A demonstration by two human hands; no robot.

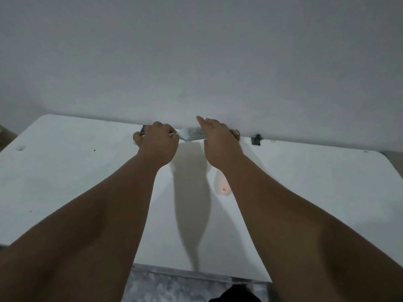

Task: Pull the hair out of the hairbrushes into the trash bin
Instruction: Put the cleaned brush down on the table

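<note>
Left hand [158,140] fisted around handle of pale hairbrush [194,134], bristles up. Beside that grip, right hand [218,140] over brush head, fingers hidden; cannot tell whether pinching. Just past it, brownish hair clump [236,134]. Beneath, white table [65,171], far edge at wall.

Two bare forearms, no sleeves, left hand [157,142], right hand [218,140]

No text, label, brand, number or sign can be read anywhere here, neither on the pale hairbrush [193,134] nor on the white worktop [65,171].
</note>
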